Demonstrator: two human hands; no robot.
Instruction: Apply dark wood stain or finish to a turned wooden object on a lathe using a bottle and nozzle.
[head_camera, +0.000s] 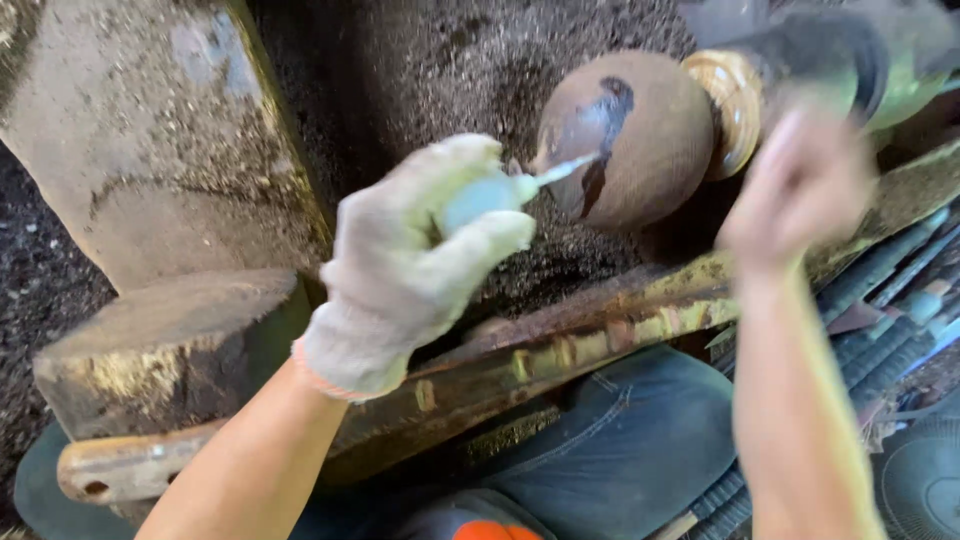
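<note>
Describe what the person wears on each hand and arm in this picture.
The left hand wears a knitted work glove, off-white and a little soiled, with a pinkish band at the cuff. The right hand is bare and blurred. Both forearms are bare; no sleeves, watch or bands show on them.

We have a single head-worn view, looking steeply down and forward from close range over our gloved left hand (420, 265) and blurred bare right hand (800, 190) onto the round brown wooden ball (640, 140) and rusty yellow-flecked metal bar (560, 350).
</note>
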